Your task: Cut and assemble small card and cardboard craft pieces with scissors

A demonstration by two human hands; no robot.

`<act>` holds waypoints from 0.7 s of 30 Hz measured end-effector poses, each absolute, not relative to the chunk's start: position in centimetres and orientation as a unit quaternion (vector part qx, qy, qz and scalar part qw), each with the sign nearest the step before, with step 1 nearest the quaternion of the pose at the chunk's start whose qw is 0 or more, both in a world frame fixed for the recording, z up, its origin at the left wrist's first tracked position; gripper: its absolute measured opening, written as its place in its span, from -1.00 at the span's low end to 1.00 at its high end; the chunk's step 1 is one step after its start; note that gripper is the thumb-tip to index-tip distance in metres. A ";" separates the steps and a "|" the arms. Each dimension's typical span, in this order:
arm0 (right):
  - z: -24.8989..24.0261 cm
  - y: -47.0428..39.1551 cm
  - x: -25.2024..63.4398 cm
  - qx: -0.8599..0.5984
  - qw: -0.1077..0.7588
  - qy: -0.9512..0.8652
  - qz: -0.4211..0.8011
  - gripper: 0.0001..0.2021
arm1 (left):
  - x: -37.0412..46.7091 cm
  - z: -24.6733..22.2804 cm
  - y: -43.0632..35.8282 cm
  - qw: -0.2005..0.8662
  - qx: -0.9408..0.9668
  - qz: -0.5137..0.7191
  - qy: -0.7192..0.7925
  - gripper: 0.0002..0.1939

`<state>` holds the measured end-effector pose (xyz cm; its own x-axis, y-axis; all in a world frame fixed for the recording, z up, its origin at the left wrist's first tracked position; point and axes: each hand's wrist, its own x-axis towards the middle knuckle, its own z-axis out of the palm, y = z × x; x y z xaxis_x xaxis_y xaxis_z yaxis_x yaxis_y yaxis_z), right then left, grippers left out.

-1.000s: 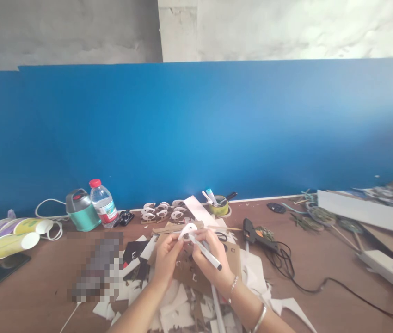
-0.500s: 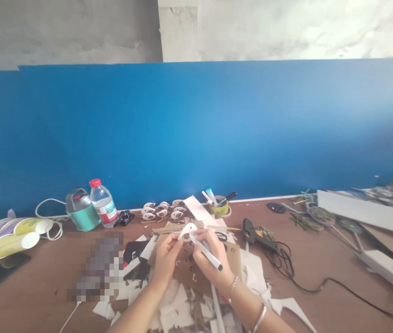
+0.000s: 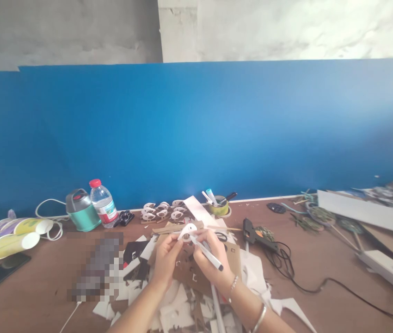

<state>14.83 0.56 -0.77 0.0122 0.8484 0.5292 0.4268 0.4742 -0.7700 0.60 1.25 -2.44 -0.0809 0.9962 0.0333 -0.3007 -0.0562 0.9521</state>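
Left hand (image 3: 164, 256): thumb and fingertips pinch the lower left edge of a white bird-shaped cutout (image 3: 190, 228).
Bird cutout: held up between both hands, above the clutter, with a dark eye spot and dark marks lower down.
Right hand (image 3: 212, 273): fingers pinch a white marker (image 3: 211, 259) in a writing grip; a bracelet (image 3: 233, 289) and a bangle (image 3: 259, 318) circle the wrist and forearm.
Marker: black end slanting back toward the wearer, other end at the cutout; contact is too small to make out.
Under the hands: a brown cardboard sheet (image 3: 235, 261) among white paper scraps (image 3: 175, 319).
Back edge: similar bird pieces (image 3: 162, 212) in rows; right of them, a yellow-green tape roll (image 3: 219, 210) with pens (image 3: 209, 196) standing in it.
Right side: a black glue gun (image 3: 252, 231) lying near its coiled cord.
Left side: a red-capped water bottle (image 3: 104, 208), paper cups (image 3: 12, 246) on their sides, a smartphone (image 3: 4, 273).
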 end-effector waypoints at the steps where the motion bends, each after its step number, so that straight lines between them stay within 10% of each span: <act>1: -0.8 0.6 14.8 -0.472 0.532 -0.675 0.198 -0.89 | 0.6 -2.5 1.3 0.544 0.409 0.600 0.420 -0.73; 21: -1.3 0.9 15.0 -0.469 0.525 -0.678 0.211 -0.87 | 0.6 -2.5 1.5 0.537 0.407 0.606 0.423 -0.73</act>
